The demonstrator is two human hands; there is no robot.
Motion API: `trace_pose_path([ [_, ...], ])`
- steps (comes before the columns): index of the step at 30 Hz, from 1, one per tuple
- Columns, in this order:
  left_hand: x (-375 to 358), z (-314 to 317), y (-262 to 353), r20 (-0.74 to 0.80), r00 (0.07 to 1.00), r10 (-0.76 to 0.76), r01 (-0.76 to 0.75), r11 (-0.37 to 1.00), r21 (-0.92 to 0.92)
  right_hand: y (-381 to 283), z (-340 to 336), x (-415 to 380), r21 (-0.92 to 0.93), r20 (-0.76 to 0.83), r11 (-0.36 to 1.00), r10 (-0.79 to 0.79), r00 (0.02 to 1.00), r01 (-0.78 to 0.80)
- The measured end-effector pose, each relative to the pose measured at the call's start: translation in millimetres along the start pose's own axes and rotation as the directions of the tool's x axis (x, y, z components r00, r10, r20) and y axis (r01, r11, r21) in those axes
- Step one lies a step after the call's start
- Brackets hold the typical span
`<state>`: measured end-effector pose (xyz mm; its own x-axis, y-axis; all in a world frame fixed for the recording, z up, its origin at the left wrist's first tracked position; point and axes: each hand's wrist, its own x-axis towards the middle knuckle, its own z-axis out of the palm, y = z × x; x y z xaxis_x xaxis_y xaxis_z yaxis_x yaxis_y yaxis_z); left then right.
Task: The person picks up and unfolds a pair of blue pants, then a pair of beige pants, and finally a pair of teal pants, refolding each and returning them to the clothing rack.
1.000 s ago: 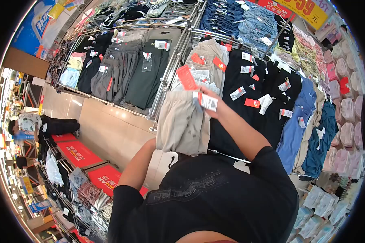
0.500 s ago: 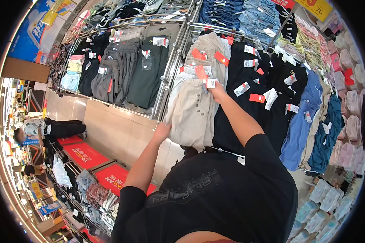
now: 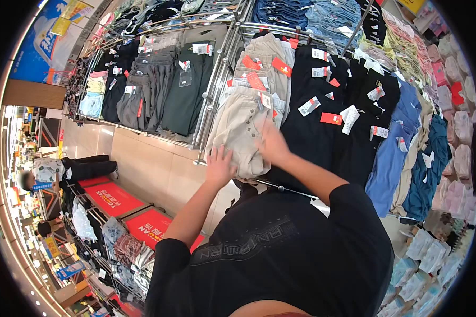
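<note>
dark green trousers (image 3: 185,98) lie far left. my left hand (image 3: 220,167), fingers spread, touches the near left part of the beige trousers (image 3: 235,124), lying at the rack's near edge. my right hand (image 3: 274,143) blurs by their right side; i cannot tell its grip. black trousers (image 3: 312,134), then blue trousers (image 3: 390,158), lie farther right.

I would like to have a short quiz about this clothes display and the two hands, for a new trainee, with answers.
1. True or false: the left hand is on the beige trousers.
2. In the picture, what lies just right of the beige trousers? A: blue trousers. B: black trousers. C: teal trousers.
3. Fill in: the ____ hand looks blurred.

Key: 1. True. 2. B. 3. Right: the right hand.
</note>
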<state>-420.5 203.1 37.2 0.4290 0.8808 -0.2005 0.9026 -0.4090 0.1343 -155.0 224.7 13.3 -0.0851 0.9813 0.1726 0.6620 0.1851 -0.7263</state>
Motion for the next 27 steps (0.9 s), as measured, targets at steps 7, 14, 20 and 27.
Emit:
trace_pose_path([
  [7,0,30,1,0.269,0.952,-0.148,0.142,0.989,0.042,19,54,-77,-0.170,0.595,0.894,-0.242,0.767,0.414],
  [14,-5,40,15,0.103,0.960,-0.258,0.231,0.947,0.223,8,43,-82,-0.248,0.661,0.846,-0.208,0.721,0.471],
  [20,-44,39,37,0.207,0.971,0.116,-0.120,0.993,0.006,3,53,-113,0.003,0.536,0.923,-0.327,0.778,0.386],
  [27,-51,52,47,0.174,0.985,0.008,-0.019,0.998,0.061,-12,41,-153,-0.234,0.512,0.938,-0.106,0.853,0.257],
])
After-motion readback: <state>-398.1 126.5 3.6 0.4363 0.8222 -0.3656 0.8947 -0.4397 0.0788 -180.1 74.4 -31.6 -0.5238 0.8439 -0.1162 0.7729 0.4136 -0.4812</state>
